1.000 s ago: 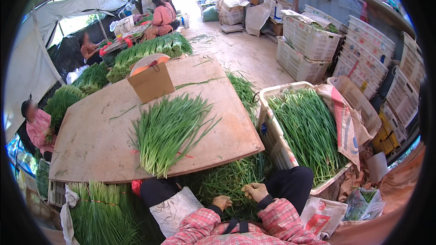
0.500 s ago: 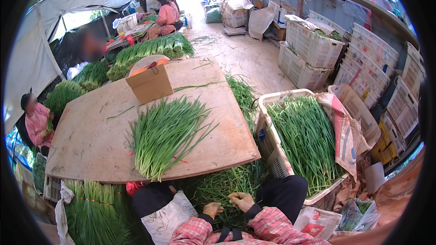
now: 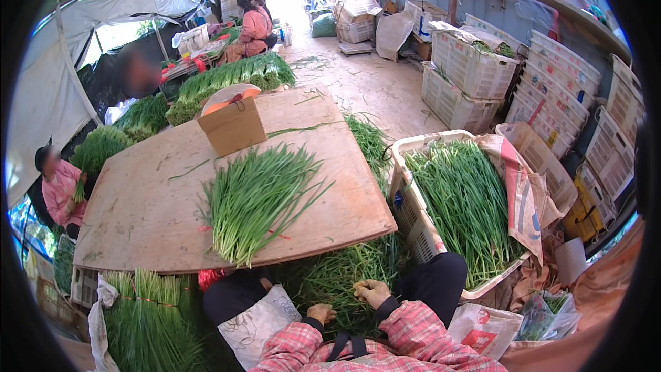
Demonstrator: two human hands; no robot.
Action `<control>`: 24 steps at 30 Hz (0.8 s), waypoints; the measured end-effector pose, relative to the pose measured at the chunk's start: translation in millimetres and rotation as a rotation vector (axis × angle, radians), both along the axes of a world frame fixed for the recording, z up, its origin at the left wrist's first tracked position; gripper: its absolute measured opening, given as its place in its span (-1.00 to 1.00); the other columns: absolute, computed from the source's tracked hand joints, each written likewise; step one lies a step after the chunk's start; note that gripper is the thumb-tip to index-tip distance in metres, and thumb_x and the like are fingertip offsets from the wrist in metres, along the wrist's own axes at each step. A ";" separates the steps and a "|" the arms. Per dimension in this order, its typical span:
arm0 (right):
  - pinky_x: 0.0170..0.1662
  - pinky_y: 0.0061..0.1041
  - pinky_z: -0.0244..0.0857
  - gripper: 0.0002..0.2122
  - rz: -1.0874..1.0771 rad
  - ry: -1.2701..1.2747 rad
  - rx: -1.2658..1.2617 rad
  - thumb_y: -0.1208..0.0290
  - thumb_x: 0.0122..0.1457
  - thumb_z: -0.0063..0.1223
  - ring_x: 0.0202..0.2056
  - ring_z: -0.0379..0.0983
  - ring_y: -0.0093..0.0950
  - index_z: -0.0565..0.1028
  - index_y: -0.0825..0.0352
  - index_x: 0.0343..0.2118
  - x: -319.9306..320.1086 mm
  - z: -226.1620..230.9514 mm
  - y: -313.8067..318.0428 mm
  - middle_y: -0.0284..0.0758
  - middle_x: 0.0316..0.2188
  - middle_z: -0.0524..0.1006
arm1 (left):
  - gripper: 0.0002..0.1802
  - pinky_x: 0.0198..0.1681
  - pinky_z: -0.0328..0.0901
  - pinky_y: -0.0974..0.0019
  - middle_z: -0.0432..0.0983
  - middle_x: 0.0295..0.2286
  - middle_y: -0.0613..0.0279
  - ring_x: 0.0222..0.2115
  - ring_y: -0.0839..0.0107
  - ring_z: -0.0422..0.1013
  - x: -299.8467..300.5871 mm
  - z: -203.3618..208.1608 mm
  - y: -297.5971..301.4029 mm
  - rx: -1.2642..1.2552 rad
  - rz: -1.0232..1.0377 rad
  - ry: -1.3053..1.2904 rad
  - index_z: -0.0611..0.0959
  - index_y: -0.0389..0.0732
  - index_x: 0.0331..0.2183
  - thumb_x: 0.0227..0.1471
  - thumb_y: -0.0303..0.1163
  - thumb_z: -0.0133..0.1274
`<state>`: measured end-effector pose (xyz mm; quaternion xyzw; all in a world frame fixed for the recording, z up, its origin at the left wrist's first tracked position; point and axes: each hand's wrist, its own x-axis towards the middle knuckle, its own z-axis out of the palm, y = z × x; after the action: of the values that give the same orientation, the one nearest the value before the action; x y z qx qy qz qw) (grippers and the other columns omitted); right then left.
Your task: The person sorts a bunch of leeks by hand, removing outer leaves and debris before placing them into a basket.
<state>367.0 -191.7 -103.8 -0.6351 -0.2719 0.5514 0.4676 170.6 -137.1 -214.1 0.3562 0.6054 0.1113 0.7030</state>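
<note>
Above the pile of loose green stalks [image 3: 351,272] between my knees, my right hand [image 3: 372,293] has its fingers drawn together in a pinch; what they hold, if anything, is too small to make out. Lower and to its left is my left hand [image 3: 321,313], its fingers curled inward, with a gap between the two hands. A spread bunch of long green chives [image 3: 265,200] lies on the wooden board [image 3: 144,213] in front of me, pale ends toward me. Red ties [image 3: 279,234] show beside the bunch.
A cardboard box [image 3: 233,127] stands on the board. At my right is a white crate [image 3: 420,234] full of green stalks; at my left, tied bundles [image 3: 148,310]. Stacked crates [image 3: 461,76] line the right wall. People in pink sit at the far left.
The view has shifted slightly. My hands have moved a little farther apart, the right one rising and the left staying low. The bunch on the board lies as before.
</note>
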 end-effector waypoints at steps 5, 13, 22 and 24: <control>-0.51 -0.71 0.23 -0.80 -0.020 -0.013 -0.053 0.54 0.06 -0.11 -0.59 0.33 -0.67 0.44 0.47 -0.25 0.4 -1.2 0.3 -0.35 -0.50 0.51 | -0.70 -0.45 0.30 0.32 0.54 -0.38 0.12 -0.48 0.36 0.48 -1.0 2.8 3.0 -0.036 -0.002 -0.048 0.50 -0.18 -0.27 -0.01 -0.20 -0.05; -0.50 -0.71 0.23 -0.79 0.007 -0.079 -0.052 0.54 0.06 -0.11 -0.59 0.35 -0.66 0.45 0.49 -0.25 3.4 -8.9 1.2 -0.32 -0.51 0.51 | -0.69 -0.38 0.28 0.31 0.53 -0.37 0.12 -0.43 0.33 0.47 -1.8 -29.7 11.4 -0.133 0.042 -0.143 0.49 -0.22 -0.24 -0.04 -0.27 0.00; -0.52 -0.70 0.24 -0.84 -0.021 -0.045 -0.051 0.53 0.09 -0.14 -0.61 0.34 -0.66 0.46 0.45 -0.31 2.6 -15.2 2.4 -0.36 -0.57 0.49 | -0.68 -0.30 0.29 0.23 0.49 -0.27 0.07 -0.34 0.25 0.46 -5.5 -43.8 15.7 -0.147 -0.030 -0.135 0.45 -0.18 -0.19 0.01 -0.23 -0.08; -0.54 -0.72 0.22 -0.82 -0.007 -0.027 -0.056 0.52 0.12 -0.17 -0.63 0.31 -0.68 0.45 0.46 -0.28 3.1 -8.6 3.1 -0.38 -0.58 0.49 | -0.67 -0.29 0.30 0.22 0.47 -0.24 0.05 -0.33 0.22 0.46 -3.4 -35.7 16.4 -0.130 -0.051 -0.093 0.43 -0.17 -0.16 0.03 -0.23 -0.11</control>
<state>370.1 -188.6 -112.4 -0.6563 -0.2605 0.5486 0.4477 167.1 -120.7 -249.8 0.3196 0.5687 0.0704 0.7546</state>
